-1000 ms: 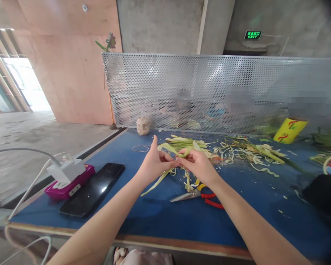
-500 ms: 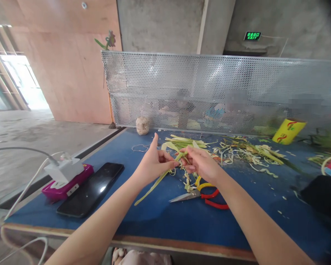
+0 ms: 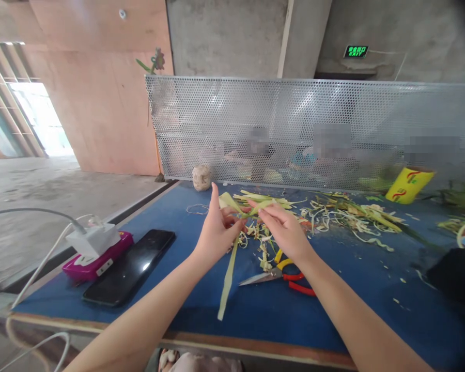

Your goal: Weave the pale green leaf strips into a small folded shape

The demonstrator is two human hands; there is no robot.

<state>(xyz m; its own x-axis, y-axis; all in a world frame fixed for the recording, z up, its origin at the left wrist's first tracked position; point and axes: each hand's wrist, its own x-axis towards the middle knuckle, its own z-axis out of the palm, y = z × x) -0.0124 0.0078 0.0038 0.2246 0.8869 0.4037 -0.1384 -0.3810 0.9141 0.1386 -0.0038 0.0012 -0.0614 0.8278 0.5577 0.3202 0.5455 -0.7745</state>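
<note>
Between my hands is a pale green leaf strip, folded or crossed near my fingertips, with one long end hanging down toward the table's front. My left hand pinches it between the fingers, thumb side upward. My right hand grips another part of the strip just to the right. Below my right hand lie scissors with red and yellow handles, partly hidden by my right forearm. Behind my hands rests a bundle of pale green strips, with curled shavings scattered in front of it.
A black phone lies left of my arm, beside a purple power strip with a white charger. A perforated metal screen borders the blue table. More peelings and a yellow roll sit at the right.
The strip's long loose end has swung from pointing lower left to hanging nearly straight down. My right fingers have shifted on the strip, and a broad fold now shows above my left hand.
</note>
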